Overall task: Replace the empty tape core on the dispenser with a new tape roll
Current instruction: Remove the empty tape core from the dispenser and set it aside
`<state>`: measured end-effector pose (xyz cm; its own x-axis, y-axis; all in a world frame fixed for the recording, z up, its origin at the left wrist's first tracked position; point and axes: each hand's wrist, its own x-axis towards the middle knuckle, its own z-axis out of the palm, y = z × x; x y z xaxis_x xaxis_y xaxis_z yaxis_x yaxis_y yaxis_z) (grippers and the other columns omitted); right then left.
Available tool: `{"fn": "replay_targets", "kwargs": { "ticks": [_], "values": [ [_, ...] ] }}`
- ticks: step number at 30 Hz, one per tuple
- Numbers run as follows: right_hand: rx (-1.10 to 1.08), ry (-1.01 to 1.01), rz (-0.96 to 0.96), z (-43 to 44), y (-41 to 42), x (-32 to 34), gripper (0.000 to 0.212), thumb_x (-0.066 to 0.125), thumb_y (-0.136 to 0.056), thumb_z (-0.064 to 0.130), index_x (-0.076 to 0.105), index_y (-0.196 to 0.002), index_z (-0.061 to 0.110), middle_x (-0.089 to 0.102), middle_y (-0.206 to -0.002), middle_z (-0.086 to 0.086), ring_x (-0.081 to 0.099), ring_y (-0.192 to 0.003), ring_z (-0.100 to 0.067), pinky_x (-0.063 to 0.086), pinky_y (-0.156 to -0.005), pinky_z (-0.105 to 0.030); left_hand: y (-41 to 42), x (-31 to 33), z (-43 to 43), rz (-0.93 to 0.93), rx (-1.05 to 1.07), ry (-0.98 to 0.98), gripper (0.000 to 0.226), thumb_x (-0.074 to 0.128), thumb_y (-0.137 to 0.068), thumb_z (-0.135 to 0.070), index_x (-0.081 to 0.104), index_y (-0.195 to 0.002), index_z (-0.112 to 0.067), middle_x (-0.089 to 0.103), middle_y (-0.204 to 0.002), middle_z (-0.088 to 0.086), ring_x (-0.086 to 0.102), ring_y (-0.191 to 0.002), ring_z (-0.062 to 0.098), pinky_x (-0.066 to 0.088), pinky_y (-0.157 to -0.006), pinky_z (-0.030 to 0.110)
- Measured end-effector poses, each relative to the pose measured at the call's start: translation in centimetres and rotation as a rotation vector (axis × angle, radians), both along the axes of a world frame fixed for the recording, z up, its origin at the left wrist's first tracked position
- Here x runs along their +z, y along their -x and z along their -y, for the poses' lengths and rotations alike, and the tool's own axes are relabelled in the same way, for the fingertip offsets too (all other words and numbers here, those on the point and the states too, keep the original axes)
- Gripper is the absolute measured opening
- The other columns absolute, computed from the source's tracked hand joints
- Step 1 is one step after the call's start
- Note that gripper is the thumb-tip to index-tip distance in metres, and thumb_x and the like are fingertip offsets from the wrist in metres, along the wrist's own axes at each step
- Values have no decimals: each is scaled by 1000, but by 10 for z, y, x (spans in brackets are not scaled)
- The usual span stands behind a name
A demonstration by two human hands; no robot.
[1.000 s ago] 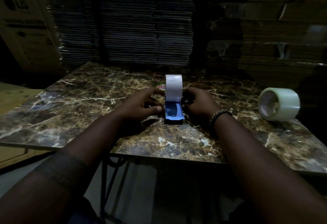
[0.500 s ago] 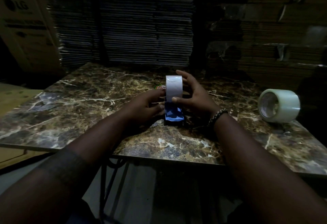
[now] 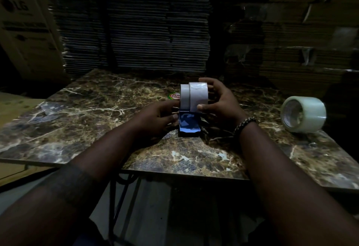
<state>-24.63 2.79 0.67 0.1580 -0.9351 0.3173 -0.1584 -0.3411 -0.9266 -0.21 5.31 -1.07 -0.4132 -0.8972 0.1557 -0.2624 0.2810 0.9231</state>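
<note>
A blue tape dispenser [image 3: 189, 123] stands upright in the middle of the marble table [image 3: 93, 109]. My left hand [image 3: 157, 118] grips its left side. My right hand [image 3: 221, 102] is closed around the white empty core [image 3: 198, 96], thumb below and fingers over the top. The core sits shifted to the right, partly off the dispenser's pale hub [image 3: 184, 96]. A new roll of clear tape [image 3: 303, 114] lies on its side at the table's right, away from both hands.
A small round red-and-green label [image 3: 174, 96] shows behind the dispenser. Stacks of flattened cardboard [image 3: 139, 28] rise behind the table, with a printed carton [image 3: 25, 32] at the left. The table's front edge [image 3: 184, 173] lies near my forearms.
My right hand moved from the dispenser's side up onto the core, then drew the core to the right, uncovering the hub. My left hand stayed on the dispenser.
</note>
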Motion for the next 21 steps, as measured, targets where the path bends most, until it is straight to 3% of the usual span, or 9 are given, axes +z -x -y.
{"fn": "replay_targets", "kwargs": {
  "ticks": [4, 7, 10, 12, 15, 18, 21],
  "values": [
    [4, -34, 40, -5, 6, 4, 79, 76, -71, -18, 55, -137, 19, 58, -134, -10, 63, -117, -25, 62, -81, -40, -1, 1, 0, 4, 15, -6, 50, 55, -105, 7, 64, -128, -36, 75, -116, -15, 73, -100, -10, 59, -80, 14],
    [-6, -46, 49, -7, 12, 5, 78, 74, -72, -20, 55, -137, 18, 58, -133, -10, 63, -116, -27, 63, -81, -42, 0, 0, 0, -30, 23, -35, 48, 54, -106, 7, 64, -126, -36, 76, -112, -14, 75, -98, -3, 61, -79, 16],
    [-64, -57, 88, -3, 22, 5, 82, 75, -70, -20, 58, -137, 23, 59, -134, -11, 62, -119, -31, 62, -83, -43, 0, -1, 0, -34, 29, -58, 49, 55, -106, 4, 67, -122, -41, 77, -121, -9, 75, -112, 9, 63, -91, 27],
    [-138, -59, 89, -2, 26, 6, 86, 77, -70, -17, 55, -142, 24, 57, -137, -10, 61, -120, -28, 61, -86, -44, 0, -4, 2, -76, 39, -96, 46, 53, -107, 5, 69, -126, -34, 78, -124, -2, 76, -114, 14, 63, -88, 28],
    [-326, -24, -53, -1, 27, 2, 86, 83, -70, -2, 48, -144, 25, 55, -135, -6, 59, -114, -22, 61, -86, -42, 1, -6, 2, -113, 34, -130, 42, 52, -107, 5, 69, -131, -26, 77, -127, 3, 77, -113, 14, 61, -82, 23],
    [-525, 31, -323, 2, 25, -4, 86, 86, -60, 26, 47, -136, 34, 58, -132, -6, 55, -119, -28, 57, -93, -50, 0, -8, 4, -122, 21, -134, 43, 53, -108, 4, 69, -131, -29, 76, -130, 3, 75, -118, 18, 60, -87, 31],
    [-612, 44, -473, 5, 25, -7, 92, 84, -59, 34, 43, -141, 34, 60, -132, -5, 49, -125, -31, 49, -102, -50, -1, -11, 6, -145, 3, -147, 44, 52, -108, 5, 68, -134, -27, 74, -134, 7, 71, -126, 27, 59, -96, 44]
  ]
}}
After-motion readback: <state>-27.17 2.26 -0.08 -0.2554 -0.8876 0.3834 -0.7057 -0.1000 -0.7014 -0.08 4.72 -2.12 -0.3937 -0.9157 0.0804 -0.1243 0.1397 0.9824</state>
